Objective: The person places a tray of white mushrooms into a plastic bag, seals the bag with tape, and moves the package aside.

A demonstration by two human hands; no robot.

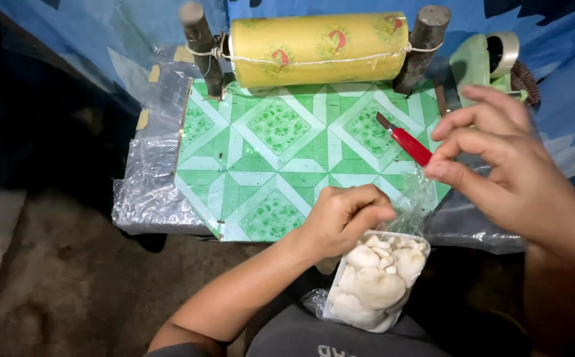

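Wrapping step: left hand (344,221) pinches clear film (412,198) over the white tray of pale mushrooms (377,281); right hand (502,165) grips the red-handled knife (408,143). Next seems a careful cut.

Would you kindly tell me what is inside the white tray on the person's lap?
The white tray holds a heap of pale oyster mushrooms under clear film, which the left hand grips. The tray's floor and any lower mushrooms are covered by the top ones.
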